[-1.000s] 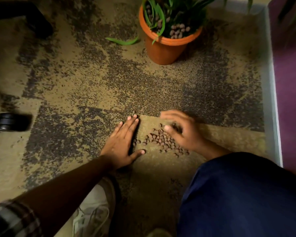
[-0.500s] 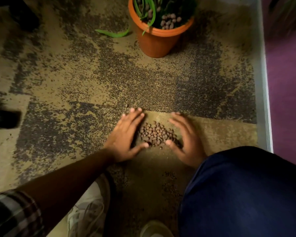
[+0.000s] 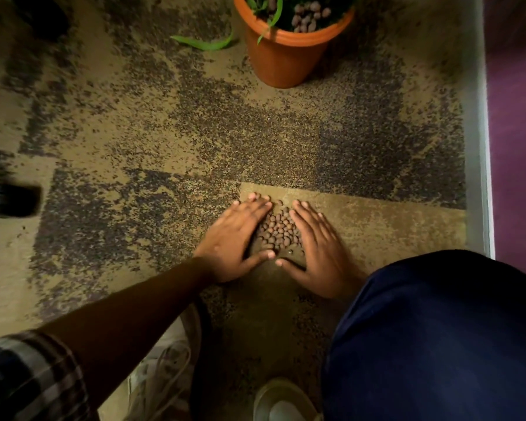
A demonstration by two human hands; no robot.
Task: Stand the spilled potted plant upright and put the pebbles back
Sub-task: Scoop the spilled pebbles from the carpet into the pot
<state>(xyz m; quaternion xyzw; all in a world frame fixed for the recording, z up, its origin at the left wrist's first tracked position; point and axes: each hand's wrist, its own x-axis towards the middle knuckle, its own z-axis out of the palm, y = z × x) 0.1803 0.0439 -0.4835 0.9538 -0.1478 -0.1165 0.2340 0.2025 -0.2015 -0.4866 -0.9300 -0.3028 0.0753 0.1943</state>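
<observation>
orange pot (image 3: 286, 56), brown pebbles (image 3: 278, 230), plaid sleeve (image 3: 28, 381)

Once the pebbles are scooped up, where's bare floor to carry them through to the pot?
Free: the carpet between the pebble pile and the orange pot, and right of it toward the white baseboard. Crowded: left hand and right hand flank the pile; a fallen leaf lies left of the pot.

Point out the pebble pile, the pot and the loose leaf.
pebble pile (image 3: 278, 232), head view, middle of the heap.
pot (image 3: 283, 60), head view, orange side wall.
loose leaf (image 3: 205, 44), head view, middle of the blade.
</observation>
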